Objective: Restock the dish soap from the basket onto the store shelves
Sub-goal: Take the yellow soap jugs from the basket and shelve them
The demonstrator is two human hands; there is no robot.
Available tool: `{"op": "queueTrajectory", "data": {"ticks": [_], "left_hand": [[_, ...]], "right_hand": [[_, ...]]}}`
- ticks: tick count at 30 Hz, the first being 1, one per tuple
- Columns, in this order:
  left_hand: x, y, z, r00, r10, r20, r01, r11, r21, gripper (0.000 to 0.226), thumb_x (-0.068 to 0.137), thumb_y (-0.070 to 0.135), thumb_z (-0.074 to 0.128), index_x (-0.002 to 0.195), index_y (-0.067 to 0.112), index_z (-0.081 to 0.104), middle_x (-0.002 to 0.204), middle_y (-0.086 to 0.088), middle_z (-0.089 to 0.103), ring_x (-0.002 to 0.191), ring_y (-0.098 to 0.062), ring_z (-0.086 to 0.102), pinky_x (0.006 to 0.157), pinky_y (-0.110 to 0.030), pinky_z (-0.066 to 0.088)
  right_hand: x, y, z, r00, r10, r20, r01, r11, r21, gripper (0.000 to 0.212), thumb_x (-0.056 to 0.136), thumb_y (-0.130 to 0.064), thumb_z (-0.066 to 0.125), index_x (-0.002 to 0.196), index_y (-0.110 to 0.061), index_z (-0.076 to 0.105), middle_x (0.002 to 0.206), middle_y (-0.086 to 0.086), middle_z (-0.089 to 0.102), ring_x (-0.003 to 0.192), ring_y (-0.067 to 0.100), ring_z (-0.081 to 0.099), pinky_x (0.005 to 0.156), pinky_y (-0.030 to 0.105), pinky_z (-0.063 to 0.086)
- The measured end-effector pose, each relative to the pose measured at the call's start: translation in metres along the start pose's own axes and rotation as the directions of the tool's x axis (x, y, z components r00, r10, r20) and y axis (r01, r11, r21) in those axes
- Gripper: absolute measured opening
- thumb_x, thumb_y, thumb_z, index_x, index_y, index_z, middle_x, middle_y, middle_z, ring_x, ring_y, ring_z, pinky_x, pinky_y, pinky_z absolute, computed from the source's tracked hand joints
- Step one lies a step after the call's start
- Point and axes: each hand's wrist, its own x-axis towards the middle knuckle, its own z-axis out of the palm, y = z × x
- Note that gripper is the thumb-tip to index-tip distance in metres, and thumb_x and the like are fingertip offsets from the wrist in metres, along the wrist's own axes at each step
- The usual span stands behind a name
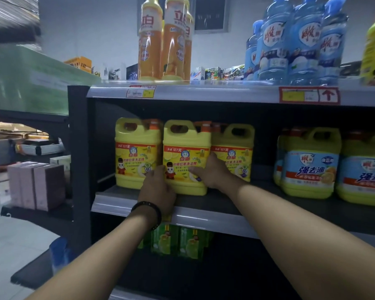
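Three yellow dish soap jugs with orange caps stand in a row on the middle shelf [204,215]. The middle jug [185,152] sits nearest the shelf's front edge. My left hand [158,189] presses against its lower left side, and my right hand [212,169] wraps its lower right side, fingers on the label. The left jug [134,150] and the right jug [236,148] stand slightly further back, touching it. The basket is out of view.
Blue-labelled yellow jugs [310,163] stand at the right of the same shelf. On the top shelf are orange bottles [162,40] and blue bottles [294,42]. Green bottles [178,241] fill the shelf below. A side rack with pink boxes [37,185] stands at left.
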Motion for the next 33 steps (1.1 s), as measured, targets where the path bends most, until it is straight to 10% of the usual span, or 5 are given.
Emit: {"op": "queueTrajectory", "data": {"ticks": [10, 17, 20, 24, 33], "left_hand": [[-0.085, 0.023, -0.034, 0.981, 0.166, -0.103, -0.172, 0.984, -0.048, 0.041, 0.094, -0.002, 0.054, 0.127, 0.022, 0.064, 0.126, -0.001, 0.06, 0.111, -0.017, 0.058, 0.092, -0.029, 0.048], [-0.243, -0.008, 0.002, 0.99, 0.092, -0.105, -0.114, 0.969, -0.219, 0.031, 0.09, 0.0, 0.068, 0.111, 0.023, 0.062, 0.107, 0.005, 0.063, 0.096, -0.01, 0.062, 0.083, -0.019, 0.05], [-0.328, -0.042, 0.038, 0.996, -0.072, 0.043, 0.08, 0.975, -0.209, 0.029, 0.089, 0.0, 0.07, 0.108, 0.021, 0.063, 0.106, 0.001, 0.066, 0.096, -0.018, 0.066, 0.081, -0.035, 0.053], [-0.426, -0.081, 0.077, 0.916, -0.258, 0.306, 0.307, 0.943, -0.126, 0.025, 0.091, 0.007, 0.068, 0.102, 0.029, 0.064, 0.101, 0.008, 0.065, 0.092, -0.01, 0.063, 0.077, -0.021, 0.046], [-0.529, -0.132, 0.147, 0.57, -0.397, 0.719, 0.484, 0.87, 0.097, 0.026, 0.098, 0.025, 0.064, 0.123, 0.033, 0.06, 0.119, 0.005, 0.066, 0.108, -0.021, 0.067, 0.093, -0.039, 0.057]], "right_hand": [[-0.101, 0.024, -0.03, 0.978, -0.185, -0.097, 0.183, 0.983, -0.031, 0.021, 0.109, -0.022, 0.057, 0.128, -0.016, 0.061, 0.113, 0.003, 0.07, 0.101, 0.02, 0.067, 0.087, 0.039, 0.059], [-0.245, 0.078, -0.034, 0.929, -0.354, -0.105, 0.357, 0.934, 0.013, 0.014, 0.099, -0.014, 0.074, 0.113, -0.016, 0.073, 0.092, -0.016, 0.068, 0.086, -0.002, 0.068, 0.073, 0.01, 0.051], [-0.307, 0.13, -0.012, 0.979, -0.203, -0.022, 0.204, 0.972, 0.114, 0.009, 0.1, -0.017, 0.074, 0.108, -0.02, 0.074, 0.091, -0.017, 0.07, 0.084, -0.001, 0.068, 0.073, 0.011, 0.049], [-0.386, 0.218, 0.04, 0.977, 0.1, 0.19, -0.124, 0.985, 0.12, 0.014, 0.1, -0.026, 0.073, 0.102, -0.04, 0.07, 0.101, -0.015, 0.075, 0.096, -0.002, 0.069, 0.085, 0.023, 0.054], [-0.515, 0.33, 0.179, 0.699, 0.634, 0.331, -0.69, 0.719, 0.078, 0.005, 0.098, -0.024, 0.074, 0.101, -0.026, 0.071, 0.099, -0.006, 0.071, 0.094, 0.018, 0.07, 0.076, 0.022, 0.052]]}}
